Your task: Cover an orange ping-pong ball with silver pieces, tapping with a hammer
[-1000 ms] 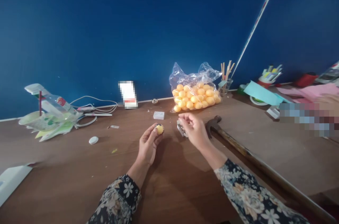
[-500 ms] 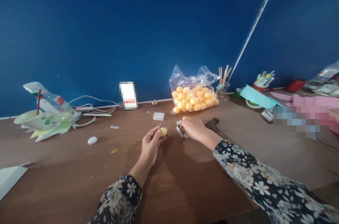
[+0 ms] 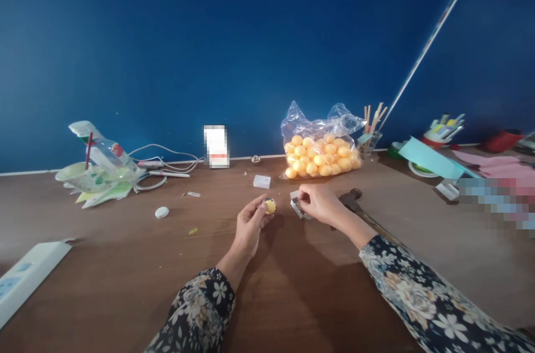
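Observation:
Between the thumb and fingers of my left hand (image 3: 249,226) is a small round yellow piece with a dark edge (image 3: 271,206). My right hand (image 3: 321,204) is pinched together over a small open white box (image 3: 295,205) with dark bits inside. Whatever its fingertips hold is hidden or too small to name. Just beyond both hands lies a small white carton (image 3: 262,181). A hammer (image 3: 355,202) rests behind my right wrist, its handle partly covered by my forearm.
A clear bag of yellow balls (image 3: 320,158) stands at the back. Left are a plastic bottle (image 3: 121,153), a cup (image 3: 75,176), cables, a white round lid (image 3: 161,212) and a power strip (image 3: 29,278). Right are a glass of sticks (image 3: 370,141), a pen holder (image 3: 438,136) and coloured paper.
The view has turned left, so everything sits farther right. My right hand has lifted a little at the white box, showing more of its pinched fingers. My left hand keeps the yellow piece.

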A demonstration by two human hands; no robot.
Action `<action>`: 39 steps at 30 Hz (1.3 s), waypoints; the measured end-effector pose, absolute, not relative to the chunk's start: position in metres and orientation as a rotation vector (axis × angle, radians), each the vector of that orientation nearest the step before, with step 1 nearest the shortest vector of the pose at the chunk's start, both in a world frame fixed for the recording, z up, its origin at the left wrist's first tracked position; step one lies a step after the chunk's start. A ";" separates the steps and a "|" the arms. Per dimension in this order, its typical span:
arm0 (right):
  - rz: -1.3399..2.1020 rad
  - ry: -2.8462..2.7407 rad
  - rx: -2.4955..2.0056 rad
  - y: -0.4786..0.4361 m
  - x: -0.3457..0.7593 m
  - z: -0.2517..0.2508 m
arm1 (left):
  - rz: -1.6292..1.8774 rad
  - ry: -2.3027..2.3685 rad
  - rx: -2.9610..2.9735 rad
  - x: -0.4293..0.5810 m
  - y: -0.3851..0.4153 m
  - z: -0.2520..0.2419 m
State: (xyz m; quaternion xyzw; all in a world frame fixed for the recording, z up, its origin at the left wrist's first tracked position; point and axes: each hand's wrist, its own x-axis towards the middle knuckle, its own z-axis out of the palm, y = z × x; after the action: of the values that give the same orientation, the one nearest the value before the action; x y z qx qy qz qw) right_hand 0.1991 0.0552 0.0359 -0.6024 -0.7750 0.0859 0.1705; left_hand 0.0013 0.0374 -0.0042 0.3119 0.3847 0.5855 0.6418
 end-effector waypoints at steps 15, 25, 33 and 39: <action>1.128 -1.317 -1.096 0.034 0.146 0.022 | 1.305 0.873 0.772 0.000 0.032 -0.007; 1.089 -1.135 -1.058 0.027 0.138 0.007 | 1.319 0.932 0.893 0.003 0.027 -0.004; 1.383 -0.897 -0.914 0.024 0.134 0.005 | 1.344 0.951 0.978 0.004 0.024 -0.002; 1.394 -0.875 -0.910 0.025 0.135 0.004 | 1.354 0.987 1.024 0.003 0.025 -0.001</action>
State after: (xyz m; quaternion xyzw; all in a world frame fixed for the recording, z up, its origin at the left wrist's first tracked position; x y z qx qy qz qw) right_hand 0.1351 0.0254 0.0040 -0.3908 -0.3759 0.5986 0.5896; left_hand 0.0032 0.0246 -0.0008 0.4335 0.4178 0.5734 0.5556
